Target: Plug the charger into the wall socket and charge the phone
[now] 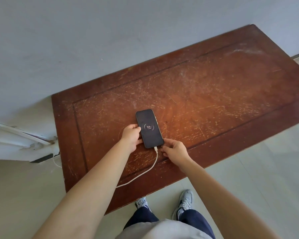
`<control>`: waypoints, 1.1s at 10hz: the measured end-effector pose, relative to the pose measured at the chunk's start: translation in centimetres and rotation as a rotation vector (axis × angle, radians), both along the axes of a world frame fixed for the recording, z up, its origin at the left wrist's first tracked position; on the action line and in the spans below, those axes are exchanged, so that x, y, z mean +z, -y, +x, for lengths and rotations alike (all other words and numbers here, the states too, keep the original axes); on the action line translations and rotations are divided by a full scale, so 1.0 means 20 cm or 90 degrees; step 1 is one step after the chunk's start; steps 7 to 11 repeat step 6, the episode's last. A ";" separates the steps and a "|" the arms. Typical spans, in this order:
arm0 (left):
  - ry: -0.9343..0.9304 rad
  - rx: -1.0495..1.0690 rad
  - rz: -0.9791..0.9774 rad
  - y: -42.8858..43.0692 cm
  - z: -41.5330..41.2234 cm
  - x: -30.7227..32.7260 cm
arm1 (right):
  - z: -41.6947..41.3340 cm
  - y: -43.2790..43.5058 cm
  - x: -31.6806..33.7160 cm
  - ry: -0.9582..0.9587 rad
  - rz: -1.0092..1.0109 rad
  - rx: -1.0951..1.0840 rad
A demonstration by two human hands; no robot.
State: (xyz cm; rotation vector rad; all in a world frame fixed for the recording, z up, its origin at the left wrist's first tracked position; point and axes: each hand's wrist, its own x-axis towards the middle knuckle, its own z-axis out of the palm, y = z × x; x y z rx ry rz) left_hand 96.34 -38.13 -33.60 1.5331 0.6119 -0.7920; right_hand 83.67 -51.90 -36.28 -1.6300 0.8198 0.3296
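Note:
A black phone lies face up on the brown wooden table, its screen lit with a charging ring that reads 54%. A white cable is plugged into the phone's near end and runs back over the table's front-left edge. My left hand grips the phone's left side. My right hand rests at the phone's bottom right corner, with its fingertips beside the cable plug. No wall socket or charger block shows in view.
The scratched table stands against a pale wall. A white door frame with a damaged base is at the left, and a loop of cable shows near it. My shoes stand on the tiled floor.

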 end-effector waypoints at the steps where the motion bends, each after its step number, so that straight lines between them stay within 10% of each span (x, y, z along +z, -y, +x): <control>1: -0.003 0.018 0.011 0.03 0.04 0.00 | 0.04 0.00 -0.03 -0.015 -0.001 -0.016; 11: 0.075 -0.119 0.027 -0.11 -0.18 0.10 | 0.04 0.04 0.11 -0.020 0.009 0.091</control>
